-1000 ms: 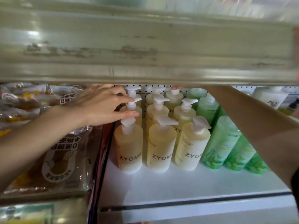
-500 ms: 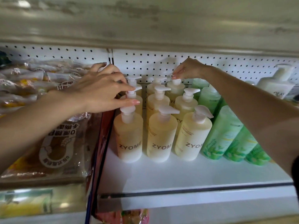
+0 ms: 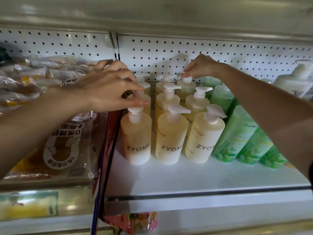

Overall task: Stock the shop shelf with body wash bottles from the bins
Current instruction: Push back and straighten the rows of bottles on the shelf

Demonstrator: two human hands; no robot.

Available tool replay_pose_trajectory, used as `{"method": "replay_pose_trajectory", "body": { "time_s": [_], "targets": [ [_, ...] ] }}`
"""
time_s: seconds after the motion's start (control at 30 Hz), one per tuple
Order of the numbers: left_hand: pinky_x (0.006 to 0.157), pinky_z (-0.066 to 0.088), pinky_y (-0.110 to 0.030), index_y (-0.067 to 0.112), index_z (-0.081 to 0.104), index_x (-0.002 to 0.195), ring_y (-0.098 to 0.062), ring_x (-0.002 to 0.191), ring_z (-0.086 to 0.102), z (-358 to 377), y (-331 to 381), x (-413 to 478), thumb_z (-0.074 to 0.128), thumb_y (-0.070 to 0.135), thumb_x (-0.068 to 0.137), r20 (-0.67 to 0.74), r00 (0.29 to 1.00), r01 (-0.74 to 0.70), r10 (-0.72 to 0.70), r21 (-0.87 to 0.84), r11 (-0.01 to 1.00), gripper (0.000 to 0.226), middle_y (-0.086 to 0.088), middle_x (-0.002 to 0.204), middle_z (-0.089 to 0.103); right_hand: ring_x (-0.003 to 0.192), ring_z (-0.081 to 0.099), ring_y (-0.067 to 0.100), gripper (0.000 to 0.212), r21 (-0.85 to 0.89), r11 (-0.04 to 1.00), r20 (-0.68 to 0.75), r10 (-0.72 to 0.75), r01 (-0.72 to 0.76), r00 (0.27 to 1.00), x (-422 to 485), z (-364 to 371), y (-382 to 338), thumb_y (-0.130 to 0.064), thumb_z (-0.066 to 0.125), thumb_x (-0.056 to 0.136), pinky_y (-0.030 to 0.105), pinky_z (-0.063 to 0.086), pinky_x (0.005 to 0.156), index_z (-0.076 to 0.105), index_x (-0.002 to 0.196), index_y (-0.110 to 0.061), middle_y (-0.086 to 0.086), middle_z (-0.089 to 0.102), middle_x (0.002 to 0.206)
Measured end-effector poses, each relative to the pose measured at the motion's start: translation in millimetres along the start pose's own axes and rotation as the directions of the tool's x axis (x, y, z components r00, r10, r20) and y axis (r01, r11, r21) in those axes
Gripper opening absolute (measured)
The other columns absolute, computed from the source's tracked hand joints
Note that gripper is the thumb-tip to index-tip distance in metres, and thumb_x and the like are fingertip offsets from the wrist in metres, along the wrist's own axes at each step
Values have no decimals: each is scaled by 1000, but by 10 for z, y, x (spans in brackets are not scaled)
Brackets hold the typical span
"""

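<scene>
Yellow ZYOME pump bottles stand upright in three rows on the white shelf [image 3: 186,177], with the front-row bottles at left [image 3: 136,138], middle [image 3: 169,138] and right [image 3: 203,136]. My left hand [image 3: 108,87] reaches over the left column, its thumb and forefinger pinching the pump of the second-row bottle [image 3: 144,100]. My right hand [image 3: 201,67] is at the back, fingertips pinched on the pump of the rear right bottle [image 3: 186,85].
Green bottles [image 3: 237,133] lie in a row just right of the yellow ones, and a white pump bottle [image 3: 294,82] stands beyond them. Bagged bread [image 3: 59,141] fills the left bay. A pegboard [image 3: 169,53] backs the shelf, and an upper shelf edge [image 3: 152,14] overhangs it.
The view has risen, so the pegboard and my right hand now show below the upper shelf. My right hand has lifted slightly on the rear pump. My left hand has barely moved.
</scene>
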State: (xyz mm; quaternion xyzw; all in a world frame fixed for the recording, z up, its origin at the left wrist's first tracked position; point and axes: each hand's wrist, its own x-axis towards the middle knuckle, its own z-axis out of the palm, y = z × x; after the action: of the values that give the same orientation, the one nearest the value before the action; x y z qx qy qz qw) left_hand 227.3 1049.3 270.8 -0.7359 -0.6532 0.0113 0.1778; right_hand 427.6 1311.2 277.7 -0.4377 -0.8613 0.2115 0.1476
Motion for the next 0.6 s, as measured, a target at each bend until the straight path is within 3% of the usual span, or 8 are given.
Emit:
{"method": "replay_pose_trajectory", "body": {
  "time_s": [0.13,0.33,0.47,0.6],
  "targets": [
    [106,23,-40,53,45,131,-10,129,23,-25,-10,7,6,91,65,60,998,-10,9,20,1000,86,21,135,42,96,66,16,46,44,999,11,12,-12,1000,1,8,-3,-30,80,74,23,52,86,68,115,-11,0,61,126],
    [105,25,-41,54,48,128,-10,128,24,-17,-19,8,3,89,62,50,999,-15,13,31,999,88,21,132,42,90,67,14,44,47,999,26,9,-10,1000,-37,-18,-28,-29,81,73,21,52,80,70,111,-10,1,66,117],
    [104,27,-42,53,49,128,-10,126,26,-7,-17,3,-1,93,58,24,1000,-15,14,29,999,94,21,130,44,96,65,15,41,7,1000,86,24,-25,996,-77,-40,-67,-31,78,76,25,52,90,70,111,-12,-3,64,118],
    [102,28,-42,53,49,128,-11,125,28,20,-35,0,-1,93,60,-3,1000,-7,7,27,1000,94,20,130,45,106,58,17,41,-40,998,167,64,-58,984,-107,-51,-69,-26,68,87,8,43,70,62,121,-3,-3,56,126]
  ]
}}
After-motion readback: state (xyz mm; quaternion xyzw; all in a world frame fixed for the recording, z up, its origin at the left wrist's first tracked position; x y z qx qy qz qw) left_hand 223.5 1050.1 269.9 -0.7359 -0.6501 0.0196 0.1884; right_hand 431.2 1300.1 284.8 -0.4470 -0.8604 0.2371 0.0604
